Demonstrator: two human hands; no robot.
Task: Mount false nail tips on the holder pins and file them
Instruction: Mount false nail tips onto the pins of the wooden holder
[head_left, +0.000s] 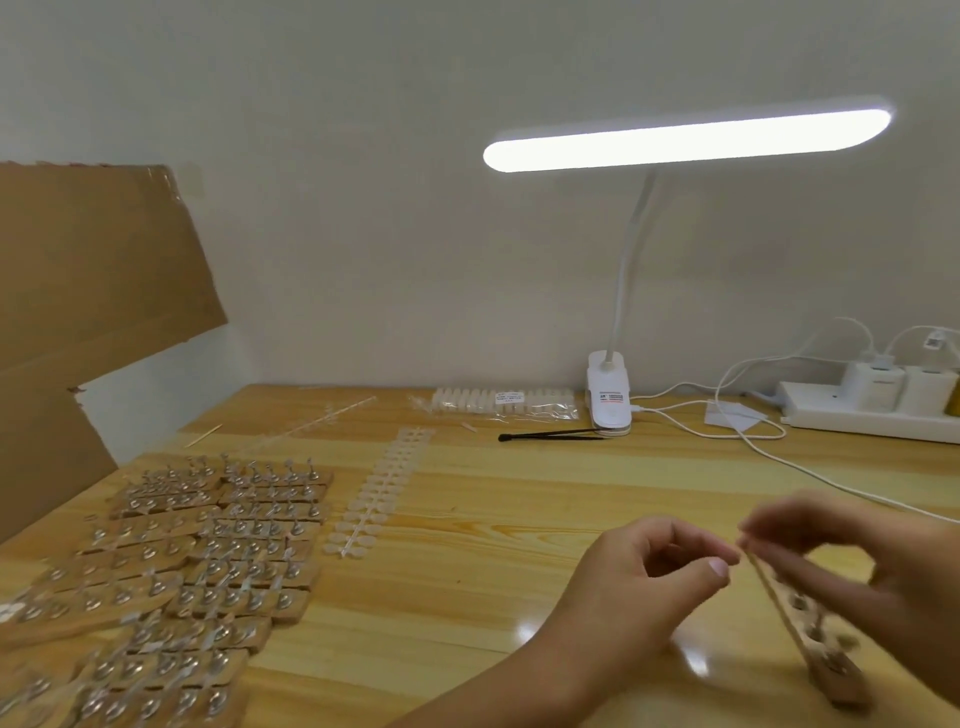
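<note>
Head view: left hand (660, 577) and blurry right hand (852, 551) pinch the top end of the wooden strip (810, 636); it slants down under the right hand.

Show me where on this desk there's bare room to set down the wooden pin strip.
Bare pale wood desktop lies between the clear nail-tip strip and the white lamp cable, in front of the black tweezers. Crowded: left side, packed with wooden pin holders; rear right, white power strip.
</note>
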